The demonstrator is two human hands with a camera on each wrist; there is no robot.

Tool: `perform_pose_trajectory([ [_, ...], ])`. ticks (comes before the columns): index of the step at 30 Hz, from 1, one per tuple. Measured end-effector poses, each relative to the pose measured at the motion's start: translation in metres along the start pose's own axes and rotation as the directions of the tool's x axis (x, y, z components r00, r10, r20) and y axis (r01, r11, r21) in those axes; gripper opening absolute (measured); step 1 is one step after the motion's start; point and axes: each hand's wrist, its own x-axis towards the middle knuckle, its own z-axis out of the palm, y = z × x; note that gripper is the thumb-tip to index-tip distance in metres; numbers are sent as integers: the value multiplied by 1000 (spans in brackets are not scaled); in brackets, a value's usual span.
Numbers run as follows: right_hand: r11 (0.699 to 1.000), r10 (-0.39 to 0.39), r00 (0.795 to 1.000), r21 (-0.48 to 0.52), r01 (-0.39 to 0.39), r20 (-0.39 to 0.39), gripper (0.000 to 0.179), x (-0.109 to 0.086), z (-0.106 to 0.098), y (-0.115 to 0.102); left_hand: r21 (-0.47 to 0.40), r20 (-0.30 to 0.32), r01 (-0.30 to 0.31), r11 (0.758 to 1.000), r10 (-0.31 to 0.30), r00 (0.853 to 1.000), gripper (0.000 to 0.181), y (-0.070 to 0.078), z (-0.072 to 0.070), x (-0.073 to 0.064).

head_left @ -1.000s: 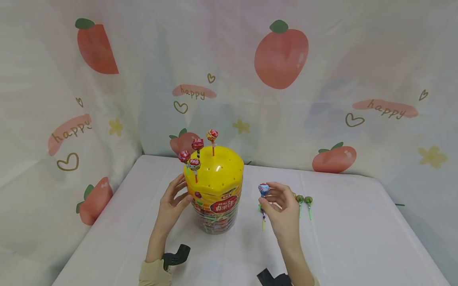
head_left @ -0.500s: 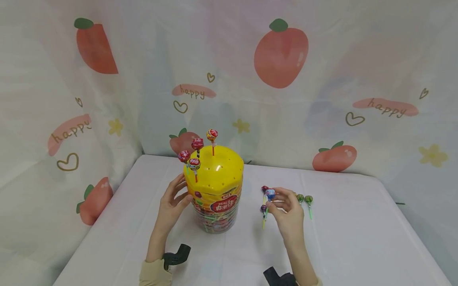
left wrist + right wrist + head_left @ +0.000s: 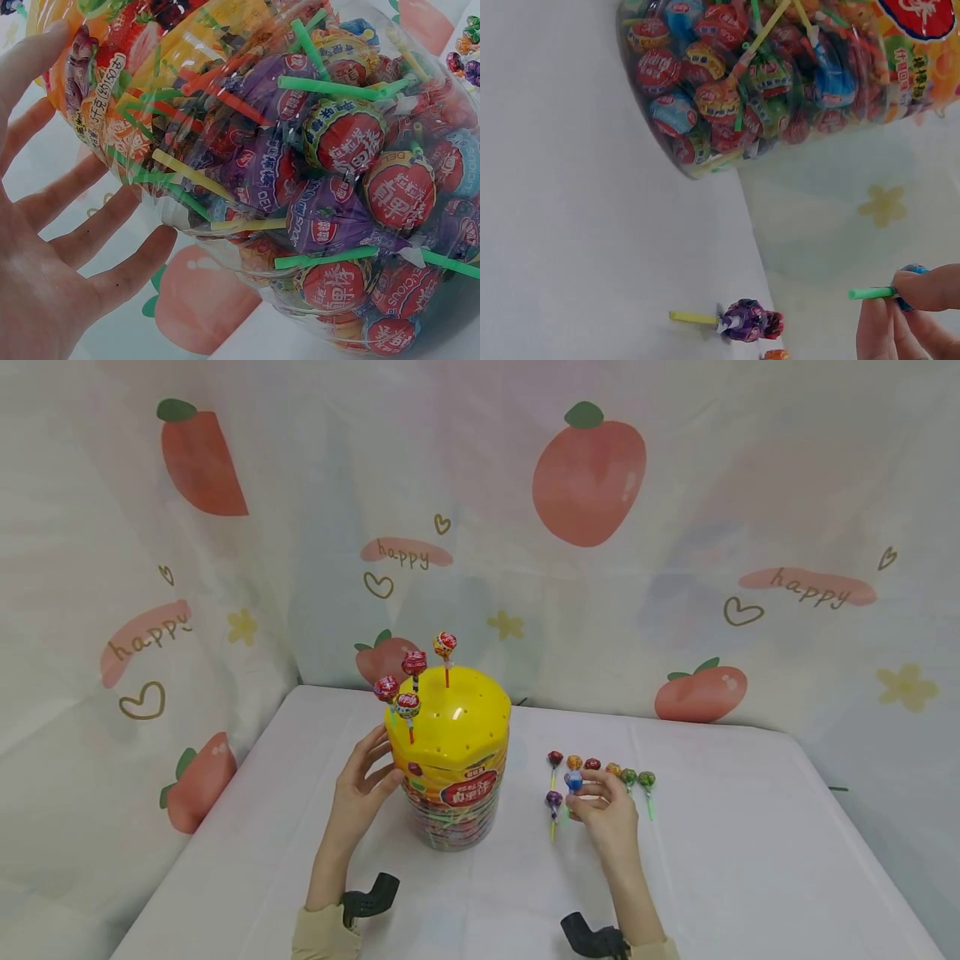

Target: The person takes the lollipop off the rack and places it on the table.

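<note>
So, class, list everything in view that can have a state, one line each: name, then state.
Lollipop jar: upright, holding many wrapped lollipops.
Yellow lid: on the jar.
Four lollipops in the lid: wrapped, heads up.
Blue-wrapped lollipop: pinched by the right hand.
Purple-wrapped lollipop: lying on the table.
Row of six lollipops: wrapped, lying on the table.
Left hand: touching the jar.

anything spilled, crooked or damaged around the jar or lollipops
Nothing stands out: the jar is upright, its yellow lid on, four lollipops stuck in it. More lie in a row on the table, the purple one in front.
</note>
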Motion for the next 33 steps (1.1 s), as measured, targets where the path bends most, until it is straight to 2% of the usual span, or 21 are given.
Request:
perform_pose_trajectory([
  [8, 998, 60, 998, -21, -61, -11, 42, 10, -3, 17, 8, 0, 4, 1000, -4, 1000, 63, 0, 0, 0],
  [17, 987, 124, 992, -103, -123, 4, 40, 18, -3, 37, 6, 0, -7, 1000, 7, 1000, 64, 0, 0, 0],
  [23, 980, 121, 993, -156, -121, -8, 40, 20, -2, 47, -1, 0, -4, 1000, 4, 1000, 63, 0, 0, -1],
  [33, 967, 85, 996, -237, -90, -33, 35, 20, 0, 52, 2, 4, 2, 1000, -2, 1000, 64, -1, 0, 0],
])
